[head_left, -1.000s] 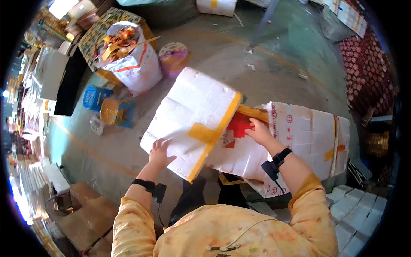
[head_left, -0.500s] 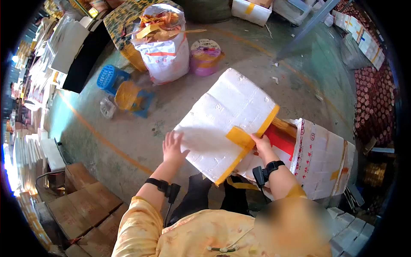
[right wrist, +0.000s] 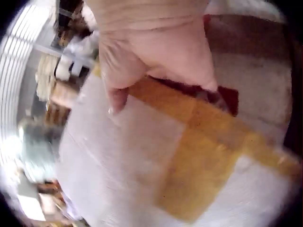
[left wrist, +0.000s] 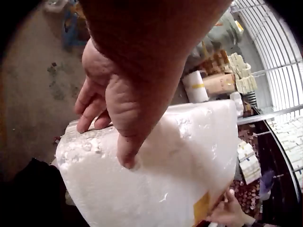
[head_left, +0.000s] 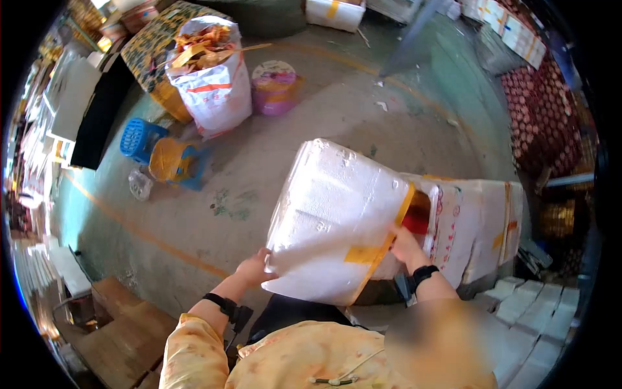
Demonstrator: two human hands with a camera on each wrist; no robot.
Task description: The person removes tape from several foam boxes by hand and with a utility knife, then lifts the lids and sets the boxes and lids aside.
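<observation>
A white foam box (head_left: 330, 207) with yellow tape along its right edge lies tilted in front of the person. The left hand (head_left: 254, 268) grips its left end; in the left wrist view the thumb presses the top face while the fingers (left wrist: 90, 111) bend over the edge. At the opposite, taped edge, the right hand (head_left: 408, 247) holds on, thumb on the white face and fingers hidden behind the yellow tape (right wrist: 199, 156). Under and right of this box stands a white box with red print (head_left: 460, 240), a red patch (head_left: 418, 217) showing in the gap.
Beyond are a white sack of scraps (head_left: 214, 97), a purple tub-like round thing (head_left: 273, 97) and a blue stool (head_left: 139, 139). Cardboard boxes (head_left: 123, 324) lie lower left, white blocks (head_left: 538, 311) lower right. Netted red sacks (head_left: 541, 123) stand at right.
The right hand went from the gap beside the red patch to the taped edge. The left hand, earlier spread flat, now grips the left end, and the foam box has turned and come nearer the body.
</observation>
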